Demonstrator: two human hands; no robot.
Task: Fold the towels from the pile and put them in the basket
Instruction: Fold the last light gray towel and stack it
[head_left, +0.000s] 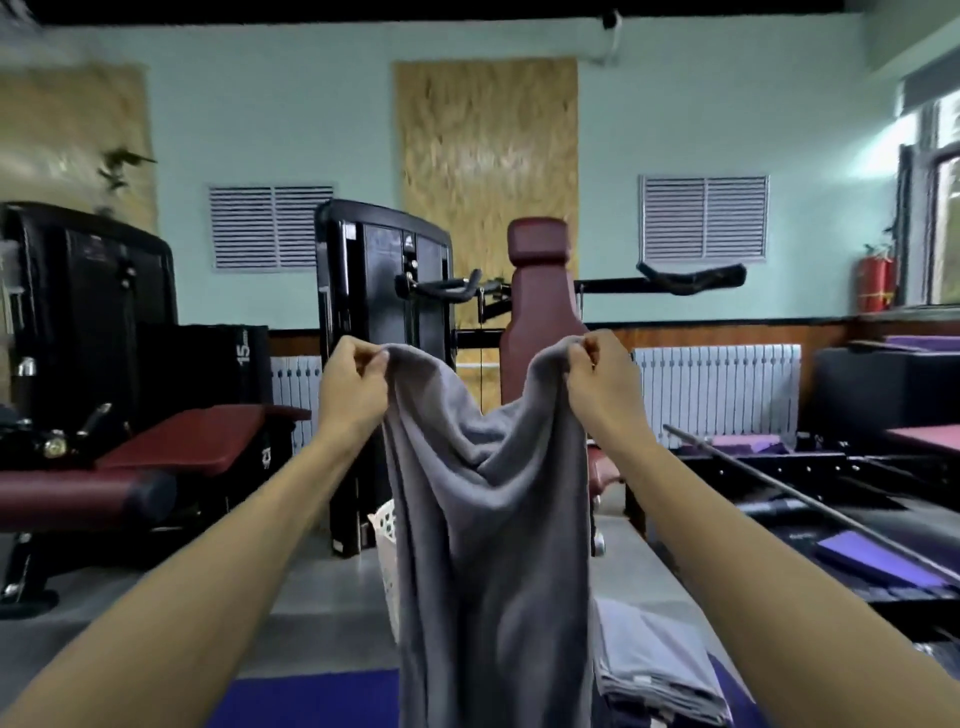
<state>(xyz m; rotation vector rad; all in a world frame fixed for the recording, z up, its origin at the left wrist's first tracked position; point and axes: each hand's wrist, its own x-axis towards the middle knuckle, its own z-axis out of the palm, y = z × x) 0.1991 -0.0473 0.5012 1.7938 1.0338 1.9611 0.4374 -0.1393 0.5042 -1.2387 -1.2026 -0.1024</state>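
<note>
— Where is the towel?

— The grey towel (488, 519) hangs in the air in front of the person, held up by its two top corners. Its upper edge sags into a deep dip between the hands, and the cloth falls in long folds down past the bottom of the view.

— And the hands?

— The left hand (353, 387) pinches the left top corner between thumb and curled fingers. The right hand (602, 379) pinches the right corner the same way. Both arms reach forward and up, near each other.

— The rest of the towels?

— A pile of grey towels (654, 670) lies low at the right, just beside the hanging cloth (how many are in it I cannot tell). It lies on a blue mat (311, 699).

— The basket?

— A white basket (385, 551) with a pattern of holes stands on the floor behind the towel; only its left side shows, the rest is hidden by the cloth.

— What stands around?

— A weight machine (384, 291) with a dark red padded seat back (540, 312) stands straight ahead. A dark red bench (171, 447) is at the left. A white radiator (717, 389) runs along the far wall, and a red fire extinguisher (875, 283) stands at the far right by the window. A metal bar (800, 499) lies slanted at the right, near purple mats (878, 561).
</note>
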